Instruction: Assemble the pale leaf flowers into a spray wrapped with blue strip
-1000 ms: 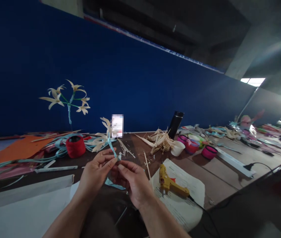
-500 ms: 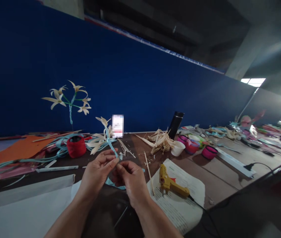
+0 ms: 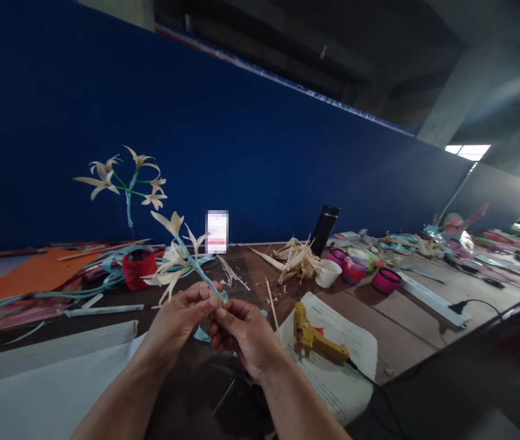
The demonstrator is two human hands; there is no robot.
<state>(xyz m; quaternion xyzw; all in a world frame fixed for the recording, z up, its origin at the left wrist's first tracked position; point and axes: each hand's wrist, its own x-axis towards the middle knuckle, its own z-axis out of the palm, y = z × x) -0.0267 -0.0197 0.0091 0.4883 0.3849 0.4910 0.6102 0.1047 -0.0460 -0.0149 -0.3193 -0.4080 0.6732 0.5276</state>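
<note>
My left hand (image 3: 181,318) is closed, its thumb and fingers pinching the wrapped stem of an artificial flower spray (image 3: 201,269). The spray has cream, dry-looking petals and a light-blue wrapped stem, and leans up to the left. At the stem's lower end, my right hand (image 3: 244,333) is closed in a pinch on a light-blue wrapping strip (image 3: 223,297); the fingertips of both hands nearly meet there. How much of the strip lies inside the right fingers is hidden. Behind to the left stands a second flower spray (image 3: 130,189), upright, with several cream blooms.
A yellow glue gun (image 3: 319,342) rests on a printed sheet (image 3: 346,391) at right, its cord trailing off. Dried husks (image 3: 299,260), a white cup (image 3: 328,274) and a black flask (image 3: 325,231) stand behind. A red roll (image 3: 139,269) and white board (image 3: 49,373) lie left.
The held spray has turned, so its blooms spread further left and more petals show. Both hands stay together at the stem's lower end, with the fingers slightly shifted.
</note>
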